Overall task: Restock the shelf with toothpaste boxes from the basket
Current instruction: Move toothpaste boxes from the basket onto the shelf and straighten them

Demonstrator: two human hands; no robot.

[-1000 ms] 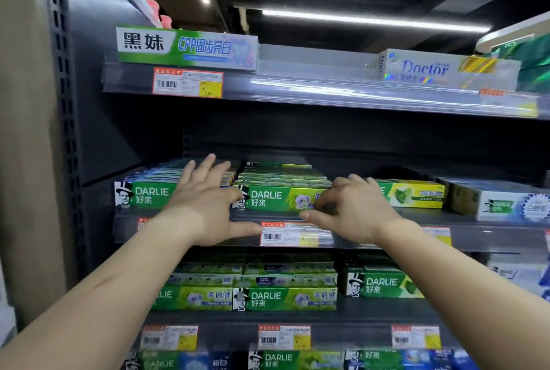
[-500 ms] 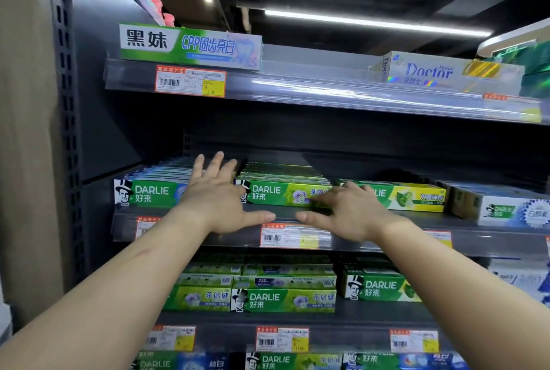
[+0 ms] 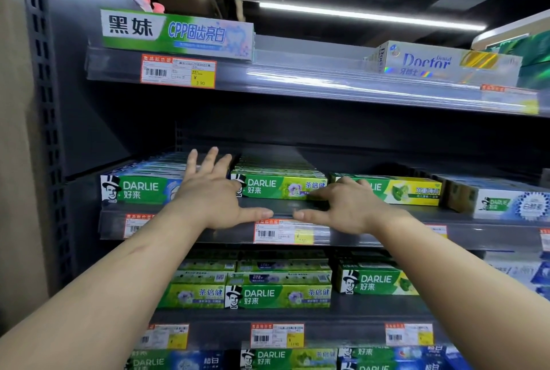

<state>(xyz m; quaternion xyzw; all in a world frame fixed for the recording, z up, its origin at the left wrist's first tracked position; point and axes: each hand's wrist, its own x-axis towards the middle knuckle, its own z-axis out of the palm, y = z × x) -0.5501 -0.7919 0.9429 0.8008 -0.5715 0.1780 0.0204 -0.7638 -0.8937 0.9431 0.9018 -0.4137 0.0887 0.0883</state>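
Both my hands reach to the middle shelf (image 3: 476,229). My left hand (image 3: 212,191) has its fingers spread straight, in front of the gap between the blue-green Darlie boxes (image 3: 140,189) and the green Darlie box row (image 3: 279,186). My right hand (image 3: 345,206) lies with loosely bent fingers at the right end of that green row, beside the yellow-green Darlie box (image 3: 413,191). Neither hand holds a box. Both thumbs point inward over the shelf's front rail. The basket is out of view.
The upper shelf (image 3: 327,81) carries a green-white box (image 3: 178,35) at left and a Doctor box (image 3: 440,63) at right, with a wide gap between. A white-blue box (image 3: 512,203) sits far right. Lower shelves hold more Darlie boxes (image 3: 276,295). A perforated upright (image 3: 44,119) stands left.
My left hand has slid right and forward off the blue-green boxes, fingers spreading. My right hand has uncurled somewhat and drawn back slightly from the green box's end.
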